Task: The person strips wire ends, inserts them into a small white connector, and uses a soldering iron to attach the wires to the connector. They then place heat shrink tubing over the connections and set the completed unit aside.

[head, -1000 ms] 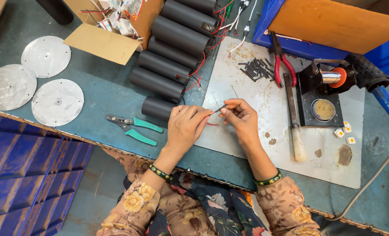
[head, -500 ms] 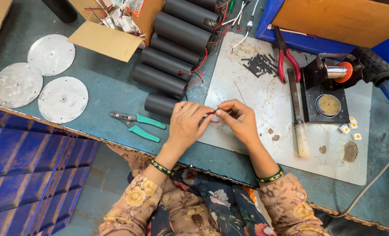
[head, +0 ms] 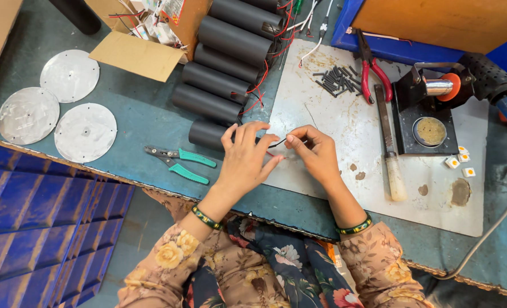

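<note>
My left hand [head: 246, 157] and my right hand [head: 315, 154] meet over the near edge of a white work mat [head: 345, 131]. Between their fingertips they pinch a thin black wire [head: 281, 141]; a bit of red wire shows under the fingers. The wire runs from the nearest of several black tubes [head: 207, 134], which lie in a row with red and black leads at their ends.
Green-handled wire strippers [head: 180, 161] lie left of my hands. Three metal discs [head: 65, 108] sit far left. On the mat: black sleeve pieces [head: 336, 80], red pliers [head: 373, 71], a file [head: 389, 148], a soldering iron stand [head: 430, 114], small white parts [head: 460, 161]. A cardboard box [head: 145, 40] stands behind.
My hands have stayed together on the wire, with the fingers shifting slightly; the view has drifted a little.
</note>
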